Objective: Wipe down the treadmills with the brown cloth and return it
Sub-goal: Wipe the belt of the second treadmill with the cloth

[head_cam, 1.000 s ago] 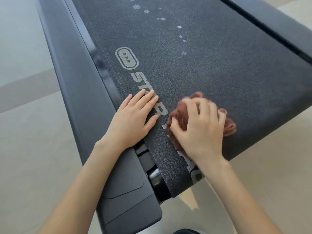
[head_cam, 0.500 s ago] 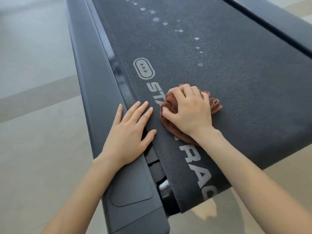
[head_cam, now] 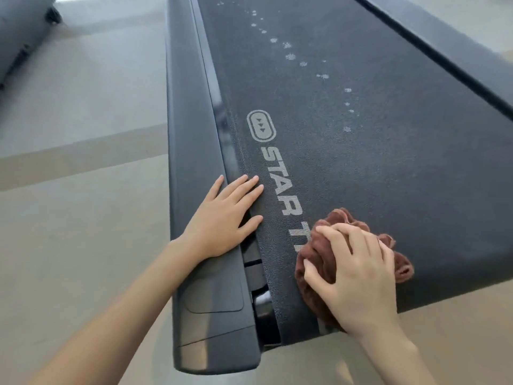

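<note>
A crumpled, fuzzy brown cloth [head_cam: 319, 262] lies near the rear edge of a treadmill's pebbled dark belt [head_cam: 388, 151], gripped under the right hand [head_cam: 358, 276]. The left hand [head_cam: 222, 220] rests flat, fingers spread, on the smooth side rail [head_cam: 191, 140].

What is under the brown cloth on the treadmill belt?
The brown cloth, pressed down by the right hand, lies on the belt. It covers the rest of the printed lettering, so those letters cannot be seen.
</note>
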### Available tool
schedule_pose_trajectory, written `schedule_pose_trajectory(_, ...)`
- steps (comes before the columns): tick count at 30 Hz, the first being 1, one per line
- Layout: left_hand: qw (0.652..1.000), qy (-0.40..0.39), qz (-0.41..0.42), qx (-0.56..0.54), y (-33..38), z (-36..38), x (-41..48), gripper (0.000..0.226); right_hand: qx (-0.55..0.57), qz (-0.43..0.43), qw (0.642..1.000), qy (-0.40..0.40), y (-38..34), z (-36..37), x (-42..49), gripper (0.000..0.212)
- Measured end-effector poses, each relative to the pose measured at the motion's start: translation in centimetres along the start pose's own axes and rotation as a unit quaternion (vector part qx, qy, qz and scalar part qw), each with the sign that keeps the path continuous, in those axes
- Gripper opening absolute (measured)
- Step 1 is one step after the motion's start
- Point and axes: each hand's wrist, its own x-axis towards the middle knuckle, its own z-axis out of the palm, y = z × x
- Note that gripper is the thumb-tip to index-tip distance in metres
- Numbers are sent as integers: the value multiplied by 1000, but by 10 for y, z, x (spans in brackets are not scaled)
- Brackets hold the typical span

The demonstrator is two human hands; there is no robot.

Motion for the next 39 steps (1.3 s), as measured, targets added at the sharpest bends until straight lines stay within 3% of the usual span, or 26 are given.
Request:
schedule_pose_trajectory(6,1000,-10,8,4,-1,-2,0,60,-13,7,1000,-10,-1,16,61,45)
schedule_pose_trajectory(11,995,-36,93,29,-30,-14,8,55,-17,25,999,-26,11,38,139,45)
schedule_pose_trajectory(13,995,-33,92,23,-45,-17,20,57,-30,43,999,-14,11,44,151,45)
schedule_pose_trajectory(23,968,-66,243,-5,-84,-8,120,58,-113,159,980,48,-43,41,77,50)
schedule_pose_trajectory(34,960,-42,273,-34,-86,4,118,59,-116,257,957,66,-42,45,117,36)
schedule_pose_trajectory(39,956,-46,289,-34,-87,5,122,59,-129,288,948,47,-76,39,80,38)
